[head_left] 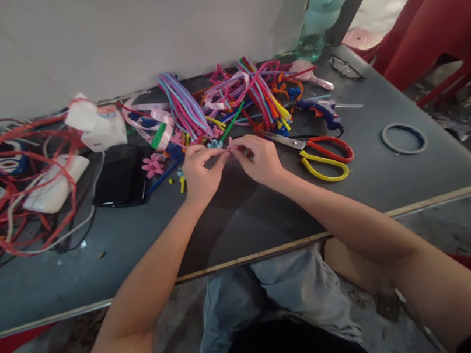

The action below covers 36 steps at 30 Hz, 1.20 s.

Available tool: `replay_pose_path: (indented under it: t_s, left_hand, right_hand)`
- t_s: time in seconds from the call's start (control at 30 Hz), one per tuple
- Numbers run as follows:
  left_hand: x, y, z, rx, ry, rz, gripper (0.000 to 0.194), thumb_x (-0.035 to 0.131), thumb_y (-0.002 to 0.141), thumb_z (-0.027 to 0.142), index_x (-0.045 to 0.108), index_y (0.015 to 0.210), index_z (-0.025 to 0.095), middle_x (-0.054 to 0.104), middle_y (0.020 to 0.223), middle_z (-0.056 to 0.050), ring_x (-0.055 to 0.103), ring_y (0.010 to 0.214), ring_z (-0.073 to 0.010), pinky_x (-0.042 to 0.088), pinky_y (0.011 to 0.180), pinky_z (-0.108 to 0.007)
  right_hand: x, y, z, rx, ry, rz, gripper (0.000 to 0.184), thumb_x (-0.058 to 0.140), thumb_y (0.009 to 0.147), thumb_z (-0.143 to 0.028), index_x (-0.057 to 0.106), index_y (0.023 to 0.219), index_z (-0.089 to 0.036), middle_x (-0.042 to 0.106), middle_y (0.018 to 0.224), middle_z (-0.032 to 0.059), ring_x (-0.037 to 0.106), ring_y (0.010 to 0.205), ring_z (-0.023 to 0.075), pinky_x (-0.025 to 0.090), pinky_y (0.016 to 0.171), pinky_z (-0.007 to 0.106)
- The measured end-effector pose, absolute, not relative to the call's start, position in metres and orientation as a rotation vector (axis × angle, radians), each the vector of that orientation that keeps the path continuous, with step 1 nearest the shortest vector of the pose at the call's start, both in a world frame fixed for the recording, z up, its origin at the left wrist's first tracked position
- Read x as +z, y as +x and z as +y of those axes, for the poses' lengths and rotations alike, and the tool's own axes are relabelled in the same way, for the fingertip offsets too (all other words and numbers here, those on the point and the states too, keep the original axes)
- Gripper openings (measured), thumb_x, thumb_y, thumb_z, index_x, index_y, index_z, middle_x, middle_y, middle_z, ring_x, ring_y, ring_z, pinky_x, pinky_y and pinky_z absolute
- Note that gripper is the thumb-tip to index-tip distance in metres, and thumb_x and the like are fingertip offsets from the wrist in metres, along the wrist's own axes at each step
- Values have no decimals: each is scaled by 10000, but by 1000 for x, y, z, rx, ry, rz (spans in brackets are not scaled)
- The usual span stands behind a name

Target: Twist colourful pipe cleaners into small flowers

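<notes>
My left hand [200, 173] and my right hand [259, 160] meet over the middle of the grey table [242, 222], fingers pinched together on a small pink piece [228, 148] held between them. Just beyond my fingers lies a heap of coloured pipe cleaners [228, 98]. A pink pipe-cleaner flower [153, 165] lies left of my left hand. Scissors with red and yellow handles [321, 155] lie right of my right hand.
A black phone [119, 182] and a tangle of red cord [1, 182] with white chargers are on the left. A blue glue gun [325, 110], a grey ring [404, 138], glasses [345, 67] and a green bottle [321, 10] are on the right. Red plastic chairs [436, 11] stand beyond.
</notes>
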<state>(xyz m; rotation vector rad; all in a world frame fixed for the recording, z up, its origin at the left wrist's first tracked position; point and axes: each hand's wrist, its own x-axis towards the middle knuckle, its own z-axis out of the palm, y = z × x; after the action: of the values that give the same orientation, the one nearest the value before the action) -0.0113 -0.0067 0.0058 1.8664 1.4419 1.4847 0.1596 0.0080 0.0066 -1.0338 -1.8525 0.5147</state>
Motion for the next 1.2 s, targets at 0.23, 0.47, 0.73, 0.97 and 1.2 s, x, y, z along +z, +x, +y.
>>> replay_pose_path:
  t_s: [0.23,0.47,0.73,0.97,1.2]
  left_hand:
    - [-4,3,-17,1528,1408,1314,445,807,699,662,764,752,223,636,779,-24,520,716,-152,441,704,-315]
    - [-16,0,0,1329,1096,1021,396,866,640,588,746,776,236,662,748,-16,559,692,-146,466,667,-321]
    - [-13,0,5,1356,1124,1049,429,906,587,619,765,712,233,691,686,-3,564,622,-113,472,618,-274]
    - [-11,3,2,1349,1214,1169,411,917,574,568,790,727,208,782,770,-41,692,752,-182,564,802,-356]
    - [-11,7,2,1426,1031,1105,333,918,583,500,800,753,240,779,784,-13,679,766,-149,563,848,-341]
  right_hand:
    - [12,161,5,593,-906,-1867,179,532,929,-263,686,860,-202,745,900,83,660,799,182,548,746,323]
    - [11,158,8,1118,-943,-1651,228,625,895,-409,677,897,-187,673,763,31,623,628,140,524,534,265]
    - [5,159,12,1085,-1002,-1555,281,679,852,-452,729,924,-185,733,813,44,662,697,148,547,562,258]
    - [3,161,12,762,-1146,-1725,149,641,880,-243,781,882,-194,783,855,53,721,804,202,584,792,364]
    - [-1,156,17,1251,-1057,-1327,407,805,756,-497,721,993,-177,733,746,28,667,643,138,565,601,278]
